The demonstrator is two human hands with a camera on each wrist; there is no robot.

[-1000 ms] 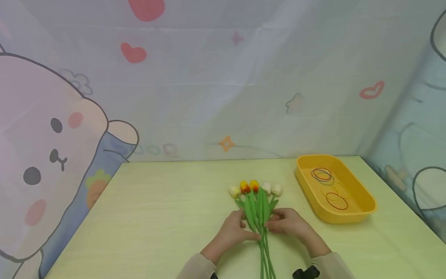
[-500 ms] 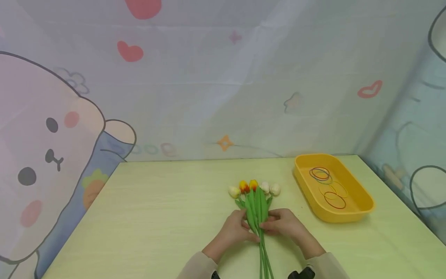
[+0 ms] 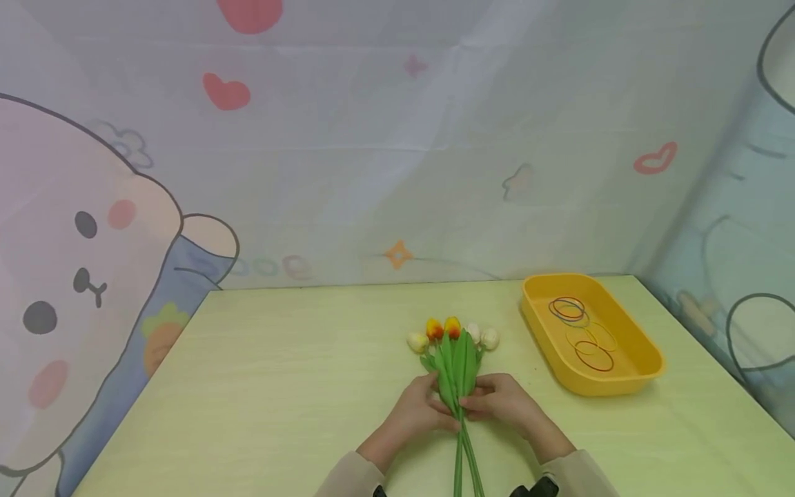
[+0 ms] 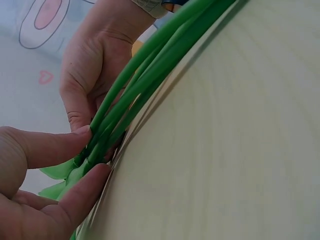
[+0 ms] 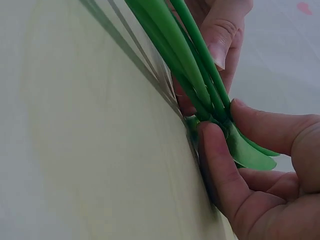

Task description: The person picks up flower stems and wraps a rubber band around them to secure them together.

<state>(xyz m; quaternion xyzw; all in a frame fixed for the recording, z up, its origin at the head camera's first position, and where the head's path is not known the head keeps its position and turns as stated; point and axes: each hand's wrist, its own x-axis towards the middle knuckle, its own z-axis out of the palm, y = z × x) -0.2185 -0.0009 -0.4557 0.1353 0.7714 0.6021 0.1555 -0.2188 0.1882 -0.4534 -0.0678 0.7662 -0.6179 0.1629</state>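
Several artificial tulips lie as one bunch, their green leaves [image 3: 458, 362] and stems [image 3: 462, 449] gathered together. Yellow-red tulip heads [image 3: 452, 327] sit in the middle, with pale ones at both sides. From the left, my left hand [image 3: 415, 413] pinches the bunch just below the leaves; in the left wrist view its fingertips [image 4: 75, 145] lie on either side of the stems. Opposite it, my right hand [image 3: 506, 404] pinches the bunch at the leaf bases, as the right wrist view shows with its fingertips [image 5: 215, 142]. The palms' undersides are hidden in the head view.
A yellow tray [image 3: 646, 376] stands on the right of the table, holding several coloured rubber bands [image 3: 594, 355]. The pale wooden table [image 3: 248, 386] extends to both sides. A printed cloth backdrop [image 3: 348, 159] hangs behind the table's far edge.
The stems are drawn closer together and cross lower down. Both hands stay on the bunch, the right hand shifting slightly left. The whole head view has drifted a little.
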